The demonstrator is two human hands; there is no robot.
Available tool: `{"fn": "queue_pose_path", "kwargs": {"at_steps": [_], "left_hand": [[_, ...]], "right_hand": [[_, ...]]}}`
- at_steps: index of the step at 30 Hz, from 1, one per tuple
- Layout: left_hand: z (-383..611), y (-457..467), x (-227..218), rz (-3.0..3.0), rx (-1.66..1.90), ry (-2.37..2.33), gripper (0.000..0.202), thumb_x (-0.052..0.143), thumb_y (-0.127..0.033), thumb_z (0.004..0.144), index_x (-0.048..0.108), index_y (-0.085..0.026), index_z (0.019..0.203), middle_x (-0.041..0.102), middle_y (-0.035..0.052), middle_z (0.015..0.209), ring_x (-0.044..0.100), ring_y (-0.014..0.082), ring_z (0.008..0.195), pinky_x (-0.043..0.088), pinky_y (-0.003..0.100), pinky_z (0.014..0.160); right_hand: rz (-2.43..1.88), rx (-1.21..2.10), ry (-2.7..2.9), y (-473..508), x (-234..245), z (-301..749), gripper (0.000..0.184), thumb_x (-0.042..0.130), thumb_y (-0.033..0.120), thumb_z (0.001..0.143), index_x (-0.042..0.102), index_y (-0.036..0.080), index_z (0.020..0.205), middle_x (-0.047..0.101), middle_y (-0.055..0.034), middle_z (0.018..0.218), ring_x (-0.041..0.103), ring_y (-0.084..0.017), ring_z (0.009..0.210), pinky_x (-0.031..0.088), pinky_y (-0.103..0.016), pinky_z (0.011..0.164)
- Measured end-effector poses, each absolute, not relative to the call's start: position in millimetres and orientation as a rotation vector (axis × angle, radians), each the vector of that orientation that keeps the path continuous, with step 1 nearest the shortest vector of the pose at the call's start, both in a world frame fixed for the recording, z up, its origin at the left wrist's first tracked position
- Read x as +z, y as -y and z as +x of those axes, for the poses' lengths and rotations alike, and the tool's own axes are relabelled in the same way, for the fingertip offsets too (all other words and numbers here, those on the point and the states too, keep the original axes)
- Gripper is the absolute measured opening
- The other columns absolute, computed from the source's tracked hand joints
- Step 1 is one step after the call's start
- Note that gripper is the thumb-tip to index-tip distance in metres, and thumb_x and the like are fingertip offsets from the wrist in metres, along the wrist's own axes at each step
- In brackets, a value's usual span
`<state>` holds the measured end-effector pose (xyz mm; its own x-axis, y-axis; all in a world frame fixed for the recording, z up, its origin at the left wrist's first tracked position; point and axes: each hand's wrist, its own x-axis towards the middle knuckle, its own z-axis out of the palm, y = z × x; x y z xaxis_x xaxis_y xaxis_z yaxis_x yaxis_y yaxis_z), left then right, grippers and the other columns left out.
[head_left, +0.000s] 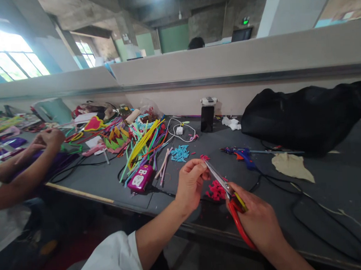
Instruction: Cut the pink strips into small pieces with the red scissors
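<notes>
From the scissors (228, 189) over the tabletop (347, 190), the extension socket (140, 178) lies at nine o'clock, the pipe cleaners (144, 143) at ten, the charger plug (179, 130) at eleven, the glue gun (245, 158) at one, the bag (303, 118) at two.

Scissors (228, 191): metal blades, red handles with a yellow part, set diagonally right of lower centre, tips toward upper left. Short pinkish-red pieces (215, 190): loose heap beside the blades, partly hidden; several more near the tips.
</notes>
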<state>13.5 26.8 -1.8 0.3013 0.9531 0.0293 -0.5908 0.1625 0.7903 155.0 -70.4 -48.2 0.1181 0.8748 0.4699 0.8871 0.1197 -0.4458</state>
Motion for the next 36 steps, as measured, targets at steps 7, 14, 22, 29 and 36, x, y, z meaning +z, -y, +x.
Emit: {"fn": "queue_pose_path", "kwargs": {"at_steps": [7, 14, 22, 29, 36], "left_hand": [[13.5, -26.6, -0.5, 0.785, 1.169, -0.575, 0.013, 0.071, -0.024, 0.067, 0.06, -0.016, 0.068, 0.054, -0.004, 0.059, 0.046, 0.0072, 0.052, 0.041, 0.023, 0.057], [14.0, -24.5, -10.1, 1.056, 0.765, -0.591, 0.005, 0.064, -0.017, 0.064, 0.061, -0.014, 0.067, 0.056, -0.0024, 0.058, 0.046, 0.0067, 0.048, 0.036, 0.021, 0.05], [18.3, -10.8, -17.3, 1.737, 0.586, -0.717, 0.005, 0.061, -0.019, 0.066, 0.059, -0.014, 0.065, 0.051, -0.0035, 0.057, 0.043, 0.0071, 0.053, 0.033, 0.02, 0.051], [17.2, -11.3, -14.8, 1.895, 0.586, -0.798, 0.005, 0.06, -0.019, 0.067, 0.062, -0.014, 0.067, 0.054, -0.0036, 0.058, 0.045, 0.0072, 0.053, 0.033, 0.019, 0.051], [17.4, -6.9, -19.6, 2.5, 0.848, -0.763, 0.008, 0.055, -0.019, 0.078, 0.061, -0.015, 0.075, 0.062, 0.0018, 0.071, 0.055, 0.0124, 0.064, 0.04, 0.024, 0.059]], "right_hand": [[-1.717, -0.013, 1.703, 68.8, -45.0, 155.1, 0.035, 0.048, 0.025, 0.084, 0.065, 0.023, 0.115, 0.074, -0.0021, 0.101, 0.072, -0.018, 0.085, 0.057, -0.026, 0.074], [-1.695, 0.098, 1.482, 63.8, -30.1, 161.8, 0.037, 0.056, 0.043, 0.084, 0.065, 0.019, 0.11, 0.074, -0.0035, 0.094, 0.071, -0.016, 0.073, 0.055, -0.023, 0.069], [-1.636, 0.282, 1.445, 66.2, -31.7, 168.3, 0.035, 0.057, 0.037, 0.084, 0.063, 0.02, 0.114, 0.072, -0.0039, 0.102, 0.07, -0.016, 0.081, 0.055, -0.023, 0.072], [-1.63, 0.324, 1.469, 64.3, -37.9, 167.5, 0.037, 0.056, 0.037, 0.084, 0.062, 0.019, 0.116, 0.071, -0.004, 0.105, 0.07, -0.016, 0.081, 0.054, -0.023, 0.074], [-1.695, 0.427, 1.317, 62.6, -29.3, 168.0, 0.042, 0.057, 0.044, 0.081, 0.064, 0.018, 0.113, 0.071, -0.0024, 0.079, 0.066, -0.015, 0.06, 0.053, -0.024, 0.058]]}}
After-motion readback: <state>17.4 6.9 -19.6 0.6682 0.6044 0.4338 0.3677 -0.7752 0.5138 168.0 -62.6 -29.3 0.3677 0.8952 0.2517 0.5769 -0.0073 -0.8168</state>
